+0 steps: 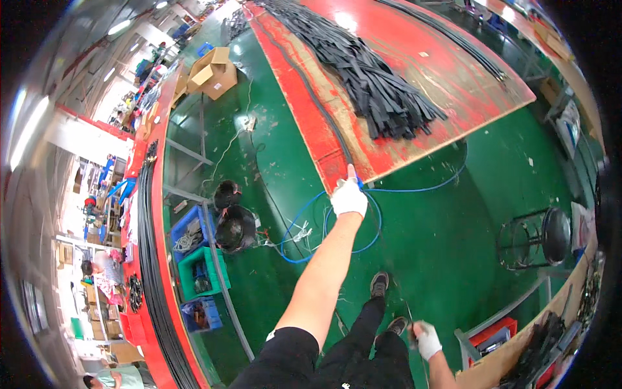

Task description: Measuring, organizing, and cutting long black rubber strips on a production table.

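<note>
My left hand [349, 198], in a white fingerless-tip glove, is stretched forward to the near corner of the red table [311, 129]. Its fingers close around the near end of a long black tube [327, 120], with one bare fingertip lying along it. Right beside this hand a blue hose [414, 190] begins, looping down to the floor. My right hand [426, 340], also gloved in white, hangs low beside my legs. Motion smears its fingers, so I cannot make out whether they hold anything.
A thick pile of flat black strips [382, 91] covers the table's middle. Left stand a cardboard box [212, 72], black buckets [235, 228], a green crate [202, 272] and a bench with long black tubes [150, 259]. A black stool [554, 236] is at right. Hose loops lie on the green floor.
</note>
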`<action>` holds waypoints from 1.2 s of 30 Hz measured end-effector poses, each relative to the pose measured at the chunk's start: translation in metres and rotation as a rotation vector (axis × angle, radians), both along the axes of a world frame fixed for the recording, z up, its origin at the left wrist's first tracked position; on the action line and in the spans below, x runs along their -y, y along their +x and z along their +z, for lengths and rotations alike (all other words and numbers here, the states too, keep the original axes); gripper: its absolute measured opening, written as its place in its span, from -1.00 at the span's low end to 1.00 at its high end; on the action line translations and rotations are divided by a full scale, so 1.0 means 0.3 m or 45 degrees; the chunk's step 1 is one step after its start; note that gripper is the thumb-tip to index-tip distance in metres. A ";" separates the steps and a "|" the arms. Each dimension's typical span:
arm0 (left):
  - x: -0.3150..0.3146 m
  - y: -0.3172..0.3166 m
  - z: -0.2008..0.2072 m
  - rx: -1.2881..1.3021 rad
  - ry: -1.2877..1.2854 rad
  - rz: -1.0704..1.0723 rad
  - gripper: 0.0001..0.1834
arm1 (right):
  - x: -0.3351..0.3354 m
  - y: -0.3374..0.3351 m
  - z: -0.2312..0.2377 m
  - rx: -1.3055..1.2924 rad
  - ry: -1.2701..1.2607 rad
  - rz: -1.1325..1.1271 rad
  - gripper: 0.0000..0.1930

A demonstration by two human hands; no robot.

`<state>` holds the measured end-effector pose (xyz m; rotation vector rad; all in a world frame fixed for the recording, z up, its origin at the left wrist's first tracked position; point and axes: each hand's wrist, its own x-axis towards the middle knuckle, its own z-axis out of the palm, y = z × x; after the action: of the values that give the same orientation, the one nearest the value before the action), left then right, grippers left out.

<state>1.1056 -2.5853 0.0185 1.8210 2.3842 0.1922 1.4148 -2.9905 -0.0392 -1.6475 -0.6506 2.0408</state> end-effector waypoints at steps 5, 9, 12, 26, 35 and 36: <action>-0.014 0.017 0.019 0.033 -0.094 0.003 -0.13 | -0.676 -0.282 0.071 -0.348 0.239 -0.066 -0.50; -0.016 0.043 0.036 0.032 -0.109 0.009 -0.13 | -0.928 -0.488 0.097 -0.041 0.294 -0.075 -0.68; -0.010 0.026 0.018 -0.002 -0.076 0.021 -0.14 | -0.872 -0.517 0.076 -0.040 0.293 -0.167 -0.69; 0.006 0.006 -0.017 -0.190 -0.030 -0.079 -0.14 | 0.114 -0.064 0.004 0.232 0.353 -0.124 -0.71; -0.021 -0.013 0.024 -0.110 -0.085 -0.096 -0.15 | 0.014 0.054 -0.003 -0.020 0.005 -0.025 -0.57; -0.026 -0.013 0.025 -0.094 -0.094 -0.087 -0.15 | -0.140 -0.005 0.016 -0.084 0.080 -0.045 -0.54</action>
<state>1.1019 -2.5774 0.0262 1.9037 2.3393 0.0300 1.4134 -2.9484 -0.0344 -1.5387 -0.6507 2.0200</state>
